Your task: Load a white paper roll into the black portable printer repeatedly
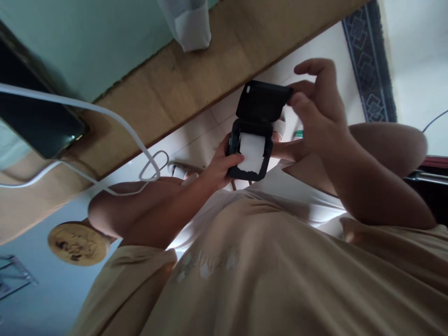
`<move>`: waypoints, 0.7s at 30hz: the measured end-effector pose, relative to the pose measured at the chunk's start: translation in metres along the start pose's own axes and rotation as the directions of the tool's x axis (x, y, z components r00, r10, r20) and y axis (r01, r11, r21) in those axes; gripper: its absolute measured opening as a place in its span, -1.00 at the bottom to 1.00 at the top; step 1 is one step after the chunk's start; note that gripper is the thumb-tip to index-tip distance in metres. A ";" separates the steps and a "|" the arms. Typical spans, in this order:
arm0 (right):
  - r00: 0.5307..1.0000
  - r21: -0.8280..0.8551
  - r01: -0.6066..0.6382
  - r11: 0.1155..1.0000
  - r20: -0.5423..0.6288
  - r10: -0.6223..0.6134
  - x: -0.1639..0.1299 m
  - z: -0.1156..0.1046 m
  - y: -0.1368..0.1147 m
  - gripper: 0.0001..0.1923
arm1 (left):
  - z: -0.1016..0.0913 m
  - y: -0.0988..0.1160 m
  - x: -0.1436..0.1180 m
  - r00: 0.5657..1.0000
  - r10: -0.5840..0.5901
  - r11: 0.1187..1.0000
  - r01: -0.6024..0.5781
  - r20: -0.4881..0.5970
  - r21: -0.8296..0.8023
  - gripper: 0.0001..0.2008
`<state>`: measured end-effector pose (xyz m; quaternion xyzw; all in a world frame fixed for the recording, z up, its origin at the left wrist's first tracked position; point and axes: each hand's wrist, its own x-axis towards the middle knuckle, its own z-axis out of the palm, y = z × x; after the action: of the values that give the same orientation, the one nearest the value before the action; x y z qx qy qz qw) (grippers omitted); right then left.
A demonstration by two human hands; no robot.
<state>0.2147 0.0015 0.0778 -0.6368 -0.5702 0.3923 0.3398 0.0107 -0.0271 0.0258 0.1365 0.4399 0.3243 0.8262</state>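
A small black portable printer (269,151) is held over my lap, its lid (262,101) swung up. Inside its compartment sits a white paper roll (252,148). My left hand (222,164) wraps the body from the left side, with the thumb reaching over the rim onto the paper. At the upper right corner of the lid, my right hand (320,102) pinches the edge between thumb and fingers, while its index finger sticks out apart. The underside of the printer is hidden.
A wooden table (224,65) runs diagonally above my knees. On it lie a dark smartphone (42,112) and a white packet (194,30). A white cable (115,114) loops over the table edge. A round wooden stool (79,243) stands left, a patterned rug (369,60) right.
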 end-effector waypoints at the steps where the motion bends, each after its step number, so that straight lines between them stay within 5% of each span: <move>1: 0.999 0.086 -0.039 0.996 -0.005 0.040 0.000 0.001 -0.001 -0.66 | 0.000 0.000 0.000 1.000 -0.005 1.000 0.005 0.000 0.000 -0.40; 4: 0.996 0.102 -0.085 0.991 0.002 0.085 0.000 0.002 -0.002 -0.72 | -0.002 -0.001 0.000 1.000 -0.016 1.000 0.016 0.015 0.002 -0.35; 7: 0.984 -0.038 -0.091 0.995 0.152 0.095 0.000 0.003 0.000 -0.70 | -0.005 -0.003 0.001 0.999 -0.012 1.000 0.013 0.051 -0.012 -0.28; 12: 0.852 -0.287 0.032 0.957 0.509 0.124 0.002 0.006 0.002 -0.26 | -0.006 -0.003 0.003 0.998 -0.016 0.999 0.019 0.061 -0.045 -0.31; 21: 0.855 -0.373 0.102 0.922 0.507 0.111 0.001 0.021 0.001 -0.15 | -0.006 0.000 0.007 0.996 -0.088 0.989 0.088 0.001 -0.119 -0.55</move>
<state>0.1970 0.0020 0.0668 -0.5629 -0.7049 0.4297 0.0401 0.0089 -0.0233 0.0183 0.0667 0.4274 0.3134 0.8454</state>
